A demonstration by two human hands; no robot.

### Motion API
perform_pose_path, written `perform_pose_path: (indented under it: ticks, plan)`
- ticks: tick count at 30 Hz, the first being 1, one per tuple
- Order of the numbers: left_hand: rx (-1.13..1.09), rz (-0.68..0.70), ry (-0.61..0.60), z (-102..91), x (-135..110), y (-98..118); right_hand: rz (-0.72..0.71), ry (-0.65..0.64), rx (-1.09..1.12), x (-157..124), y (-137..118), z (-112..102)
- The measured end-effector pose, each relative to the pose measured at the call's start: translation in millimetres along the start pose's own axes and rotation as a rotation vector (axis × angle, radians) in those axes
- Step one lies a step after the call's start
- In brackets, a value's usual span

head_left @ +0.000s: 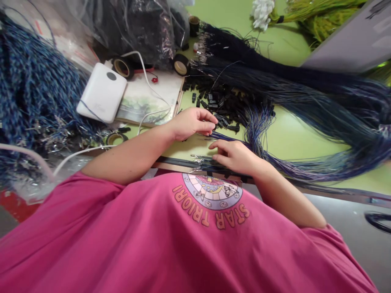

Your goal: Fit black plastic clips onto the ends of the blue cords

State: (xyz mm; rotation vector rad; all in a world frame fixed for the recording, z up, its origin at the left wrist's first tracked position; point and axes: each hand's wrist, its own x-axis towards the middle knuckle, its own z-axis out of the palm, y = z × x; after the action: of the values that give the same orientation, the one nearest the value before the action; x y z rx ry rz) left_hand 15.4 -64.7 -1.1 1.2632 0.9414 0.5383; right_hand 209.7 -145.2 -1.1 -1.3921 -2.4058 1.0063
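Note:
My left hand (192,122) hovers at the near edge of a pile of small black connectors (220,101) on the green table (284,134). Its fingers are curled into a pinch, and what they hold is hidden. My right hand (235,156) lies just below it at the table's front edge. Its fingers are closed on thin blue wires (259,126) whose metal-tipped ends (201,159) point left. The wires run off right into a long dark bundle (305,106).
A white power bank (102,92) with a cable lies on a notebook (146,99). Near it are tape rolls (181,64). A heap of blue twisted wires (33,93) fills the left. Plastic bags (137,28) sit at the back, a grey board (351,44) far right.

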Motion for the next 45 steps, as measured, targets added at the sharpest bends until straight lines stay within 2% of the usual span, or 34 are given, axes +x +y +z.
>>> perform_pose_path:
  ticks: [3,7,9,11,15,24,28,32,36,38,41,43,45]
  plan:
    - [-0.035,-0.047,-0.041,0.8,0,1,-0.078,0.046,-0.019,5,-3,0]
    - [-0.106,-0.057,-0.055,0.8,0,-1,0.035,0.365,0.121,5,4,-2]
    - [-0.138,-0.067,-0.05,0.2,1,-2,0.091,0.502,0.119,3,8,-3]
    - [-0.156,-0.076,-0.047,-0.1,2,-3,0.111,0.568,0.083,2,11,-3]
    - [-0.168,-0.078,-0.034,0.4,2,-3,0.125,0.607,0.073,0,9,-2]
    - [-0.177,-0.076,0.009,2.2,0,0,0.043,0.59,-0.063,1,13,1]
    - [-0.121,-0.068,-0.025,6.0,0,-2,0.041,0.512,-0.143,3,13,6]
    - [-0.021,-0.032,-0.037,7.9,2,-6,0.03,0.441,-0.156,8,14,9]
    - [0.183,-0.006,-0.062,-1.8,3,-4,0.071,0.39,-0.04,10,23,-2]
    - [0.327,0.013,-0.104,-9.3,3,-3,0.095,0.382,-0.121,11,28,-7]
    - [0.468,0.044,-0.148,-17.2,2,-3,0.128,0.277,-0.337,12,33,-8]
    - [0.469,0.041,-0.163,-18.8,2,-3,0.154,0.228,-0.381,13,33,-4]
    - [0.43,0.017,-0.179,-18.4,0,-3,0.166,0.258,-0.36,13,33,-2]
